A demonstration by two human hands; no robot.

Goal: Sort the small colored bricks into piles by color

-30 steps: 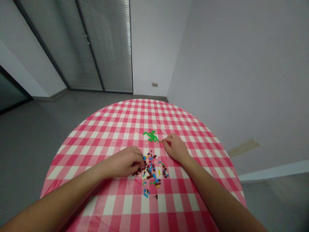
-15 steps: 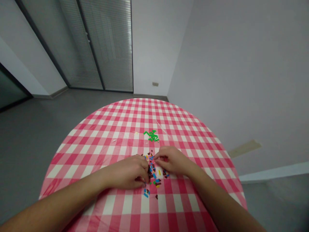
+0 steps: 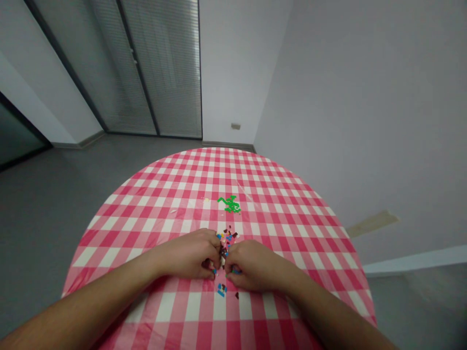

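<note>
Small loose toy bricks [image 3: 229, 236] in blue, dark brown, yellow and white lie in a pile in front of me, between my two hands. My left hand [image 3: 195, 253] rests at the left edge of the pile with its fingers curled; a bit of blue shows by its fingertips. On the other side my right hand [image 3: 253, 265] lies over part of the pile, its fingers curled down, with some blue and green just visible under them. Whatever either hand holds is too small or hidden to name. A few blue bricks [image 3: 221, 290] sit nearer to me, beside a single brown brick [image 3: 237, 295].
A separate heap of green bricks [image 3: 231, 205] lies farther back. Some pale bits [image 3: 206, 200] are left of it. The round table wears a red-and-white checked cloth [image 3: 175, 306]. A wall [image 3: 365, 107] stands to the right, a glass partition [image 3: 160, 73] behind.
My right hand has moved toward me and slightly left, covering bricks that were visible before. My left hand has shifted slightly left and away from me, fingers still curled.
</note>
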